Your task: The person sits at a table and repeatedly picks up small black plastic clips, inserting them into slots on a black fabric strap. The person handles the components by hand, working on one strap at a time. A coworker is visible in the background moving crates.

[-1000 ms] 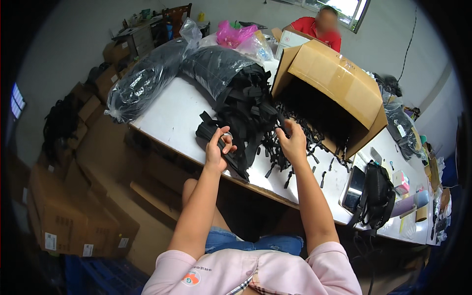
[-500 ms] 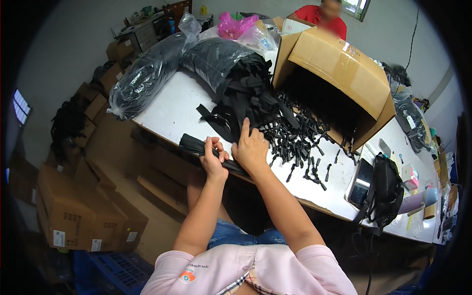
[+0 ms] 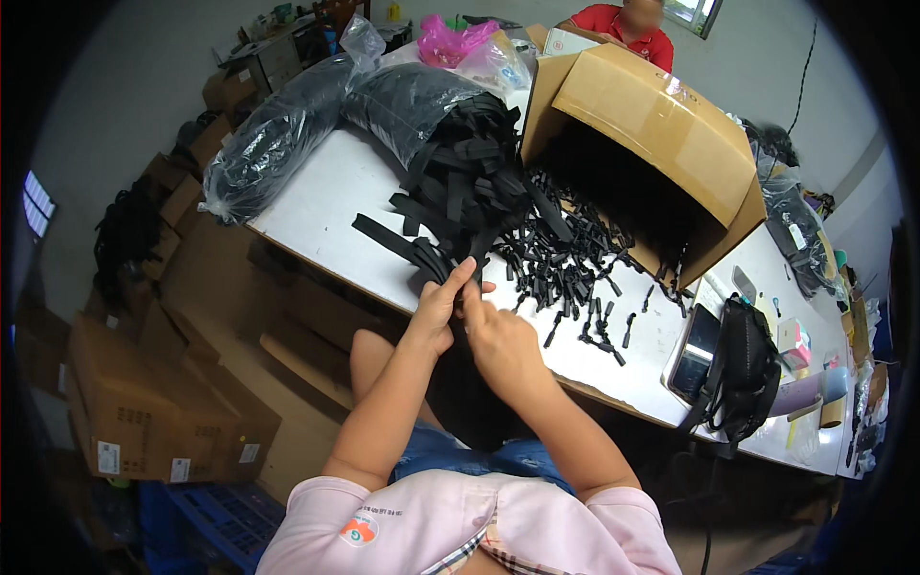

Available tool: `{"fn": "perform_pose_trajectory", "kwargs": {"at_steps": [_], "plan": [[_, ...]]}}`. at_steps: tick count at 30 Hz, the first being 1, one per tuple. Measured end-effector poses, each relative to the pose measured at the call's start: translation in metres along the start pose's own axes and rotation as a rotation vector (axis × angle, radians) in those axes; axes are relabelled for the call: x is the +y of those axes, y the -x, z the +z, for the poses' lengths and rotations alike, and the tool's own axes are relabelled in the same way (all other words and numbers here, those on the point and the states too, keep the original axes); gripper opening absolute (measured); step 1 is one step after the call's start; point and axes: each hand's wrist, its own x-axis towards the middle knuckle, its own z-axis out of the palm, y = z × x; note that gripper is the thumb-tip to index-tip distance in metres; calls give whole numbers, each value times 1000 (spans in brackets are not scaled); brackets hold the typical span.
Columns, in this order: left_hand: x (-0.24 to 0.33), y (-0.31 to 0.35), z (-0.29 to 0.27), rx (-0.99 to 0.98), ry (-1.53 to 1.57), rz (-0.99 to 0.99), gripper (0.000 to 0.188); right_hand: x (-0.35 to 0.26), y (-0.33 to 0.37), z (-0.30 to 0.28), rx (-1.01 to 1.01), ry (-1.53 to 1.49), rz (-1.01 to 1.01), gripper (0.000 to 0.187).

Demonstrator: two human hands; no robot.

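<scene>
My left hand is closed around a bundle of flat black webbing straps, which lies across the table's near edge and sticks out to the far left. Right beside it, my right hand is closed, its fingertips meeting the left hand's at the strap ends. What those right fingers pinch is partly hidden. Just beyond my hands, a heap of loose black straps spills from a clear plastic bag. To the right lie several small black toggle-like pieces, scattered in a pile.
An open cardboard box lies on its side on the white table. A second full bag is at the left. A phone, black bag and purple bottle sit right. A person in red is across; cartons stand left.
Both hands have come together. The left moved right and the straps' free end now points farther away over the table; the right dropped from the heap to the left hand's fingertips.
</scene>
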Motion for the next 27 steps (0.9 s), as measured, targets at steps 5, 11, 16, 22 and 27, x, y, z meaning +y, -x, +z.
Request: {"fn": "perform_pose_trajectory", "kwargs": {"at_steps": [5, 11, 16, 22, 27], "plan": [[-6, 2, -4, -48, 32, -123, 23, -12, 24, -15, -8, 73, -171, 36], [-12, 48, -10, -31, 105, -89, 18, 15, 7, -34, -101, -962, 265, 24], [-19, 77, -18, -97, 105, -63, 19, 21, -44, 15, 269, -754, 148, 21], [-16, 78, -42, 191, 261, 134, 20, -11, -94, 61, 210, -126, 25, 37], [-4, 73, -43, 318, 278, 172, 20, -1, -88, 89, 200, 161, -97, 12]]}}
